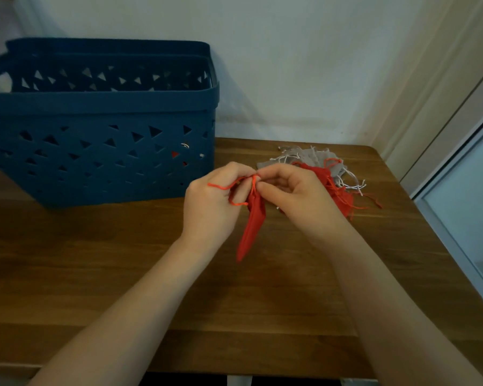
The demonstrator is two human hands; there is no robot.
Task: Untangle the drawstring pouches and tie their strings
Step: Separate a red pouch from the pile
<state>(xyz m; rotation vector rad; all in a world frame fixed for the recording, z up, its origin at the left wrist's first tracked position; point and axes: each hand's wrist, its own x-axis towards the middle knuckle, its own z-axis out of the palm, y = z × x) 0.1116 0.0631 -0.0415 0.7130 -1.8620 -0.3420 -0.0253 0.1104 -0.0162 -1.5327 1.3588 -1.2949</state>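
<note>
Left hand (209, 203): hovering above the desk with fingers curled, pinching the orange-red drawstring (229, 188) near the pouch's gathered neck; a loose end of the string is trailing out to the left over its knuckles.
Right hand (293, 195): meeting the left at the neck, fingertips curled and pinching the same string at the knot point.
Red pouch (253, 227): hanging from both hands above the middle of the desk, bunched narrow, its lower tip pointing down toward the wood; whether it is touching the surface is unclear.
Pile of pouches (326, 174): lying on the desk behind the right hand, grey and red ones mixed, white and red strings straggling toward the right edge; the right hand is covering its near-left part, so the count is hard to make out.
Blue basket (101, 151): standing at the back left against the wall, its left side cut off by the frame; through the triangular holes bits of red and white are showing, too small to identify.
Desk (123, 274): wooden, with open surface lying in front of the basket and beneath the forearms; the right edge is running near the pile, and the near edge is showing at the bottom.
Right margin: a pale frame and panel beside the desk, partly cut off.
</note>
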